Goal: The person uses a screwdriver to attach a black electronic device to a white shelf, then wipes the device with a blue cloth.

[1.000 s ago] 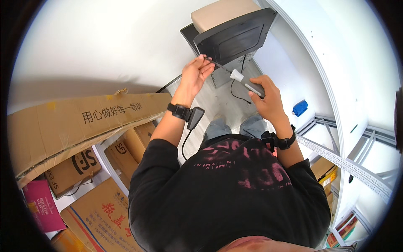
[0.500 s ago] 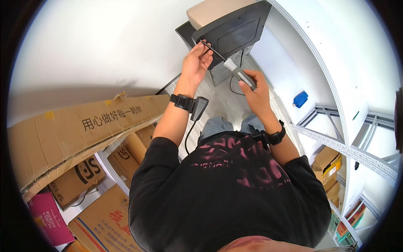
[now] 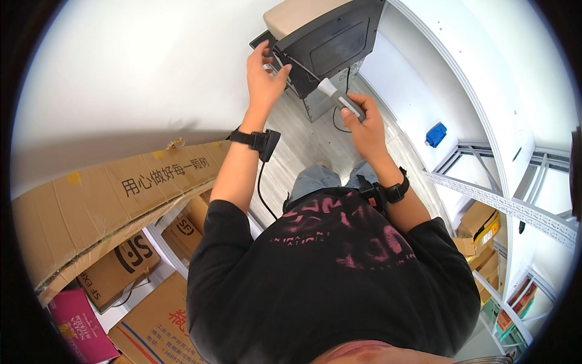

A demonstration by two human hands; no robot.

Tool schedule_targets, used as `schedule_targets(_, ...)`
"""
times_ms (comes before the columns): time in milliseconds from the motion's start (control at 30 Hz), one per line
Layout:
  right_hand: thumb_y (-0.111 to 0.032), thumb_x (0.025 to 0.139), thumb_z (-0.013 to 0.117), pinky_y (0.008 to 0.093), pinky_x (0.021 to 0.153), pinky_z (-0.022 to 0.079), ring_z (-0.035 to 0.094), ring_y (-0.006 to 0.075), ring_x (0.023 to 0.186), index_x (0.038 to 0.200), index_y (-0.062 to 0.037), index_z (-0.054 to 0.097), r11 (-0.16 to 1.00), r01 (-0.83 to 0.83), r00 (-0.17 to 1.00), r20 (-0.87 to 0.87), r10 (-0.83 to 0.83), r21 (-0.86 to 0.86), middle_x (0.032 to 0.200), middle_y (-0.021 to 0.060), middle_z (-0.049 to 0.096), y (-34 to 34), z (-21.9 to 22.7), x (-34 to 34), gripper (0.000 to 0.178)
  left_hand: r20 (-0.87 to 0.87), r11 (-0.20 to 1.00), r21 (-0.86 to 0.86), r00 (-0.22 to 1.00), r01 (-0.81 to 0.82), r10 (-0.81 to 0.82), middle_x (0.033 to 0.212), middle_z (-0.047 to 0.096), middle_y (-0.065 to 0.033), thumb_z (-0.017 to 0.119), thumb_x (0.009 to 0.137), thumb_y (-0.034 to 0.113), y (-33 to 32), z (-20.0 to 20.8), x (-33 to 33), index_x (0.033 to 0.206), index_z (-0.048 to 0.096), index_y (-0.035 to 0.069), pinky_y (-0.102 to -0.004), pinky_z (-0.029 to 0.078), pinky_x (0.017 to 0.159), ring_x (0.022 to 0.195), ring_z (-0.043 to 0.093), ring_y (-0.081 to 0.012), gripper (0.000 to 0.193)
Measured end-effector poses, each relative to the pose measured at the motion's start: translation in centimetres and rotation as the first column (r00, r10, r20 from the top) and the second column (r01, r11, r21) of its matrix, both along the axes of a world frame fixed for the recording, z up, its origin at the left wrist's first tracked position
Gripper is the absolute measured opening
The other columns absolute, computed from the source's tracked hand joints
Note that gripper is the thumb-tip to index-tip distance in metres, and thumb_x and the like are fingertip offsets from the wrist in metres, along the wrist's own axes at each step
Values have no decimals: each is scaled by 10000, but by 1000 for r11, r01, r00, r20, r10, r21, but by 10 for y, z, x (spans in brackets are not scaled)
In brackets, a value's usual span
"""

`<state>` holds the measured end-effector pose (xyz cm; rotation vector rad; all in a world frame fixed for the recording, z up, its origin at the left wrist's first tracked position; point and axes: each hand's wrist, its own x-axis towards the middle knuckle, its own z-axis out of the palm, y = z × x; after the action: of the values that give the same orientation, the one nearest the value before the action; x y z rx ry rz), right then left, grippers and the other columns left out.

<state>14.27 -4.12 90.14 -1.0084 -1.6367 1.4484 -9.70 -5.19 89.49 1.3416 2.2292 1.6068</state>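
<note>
My right hand (image 3: 368,131) grips a screwdriver (image 3: 331,91) by its dark grey handle with a pale collar. The long thin shaft slants up and left to the lower left corner of a black plastic panel (image 3: 339,45). That panel backs a beige padded piece (image 3: 300,18), which stands tilted at the far end. My left hand (image 3: 264,80) is open beside that corner, thumb and fingers apart, with nothing visible between them. Whether the tip sits in a screw is too small to tell.
A dark metal case (image 3: 315,103) stands beneath the panel, with a black cable (image 3: 335,118) by it. Cardboard boxes (image 3: 160,182) fill the left side. White shelving (image 3: 503,200) runs along the right, with a blue object (image 3: 436,134) near it.
My left hand has come away from the screwdriver's tip, moving left and up, and its fingers have spread. The screwdriver in my right hand has shifted slightly left.
</note>
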Motion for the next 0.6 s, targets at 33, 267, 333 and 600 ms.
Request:
schedule_targets(33, -126, 889, 634, 282, 757, 462, 575, 145, 844, 1159, -14, 538, 1000, 7, 1000, -8, -7, -14, 982, 74, 616, 0, -1, 0, 308, 1, 997, -36, 997, 71, -71, 1052, 610, -114, 772, 715, 37, 5, 4, -3, 1280, 518, 85, -308, 529, 751, 903, 601, -193, 622)
schedule_targets(267, -123, 899, 625, 261, 696, 466, 559, 105, 763, 1157, -6, 534, 995, 2, 992, -129, -16, -105, 981, 59, 608, -4, 0, -2, 298, -256, 992, -91, 961, 87, -108, 965, 606, -101, 749, 693, -9, 19, -7, -10, 1237, 578, 110, -288, 551, 678, 792, 616, -200, 582)
schedule_targets(333, -123, 901, 624, 262, 682, 466, 555, 99, 743, 1151, -4, 533, 994, 13, 989, -144, -28, -108, 975, 57, 607, -6, 3, -3, 292, -242, 993, -79, 965, 87, -104, 944, 608, -93, 740, 698, -18, 18, -6, -9, 1219, 599, 118, -287, 555, 655, 760, 622, -194, 557)
schedule_targets(600, -123, 850, 680, 271, 699, 470, 550, 119, 730, 1143, -19, 515, 996, 9, 1000, -9, -8, 87, 1025, 72, 571, -5, 0, -6, 352, -277, 995, -36, 956, 93, -100, 897, 594, -73, 755, 673, 9, 19, -11, -10, 1215, 610, 145, -324, 512, 636, 674, 589, -211, 578)
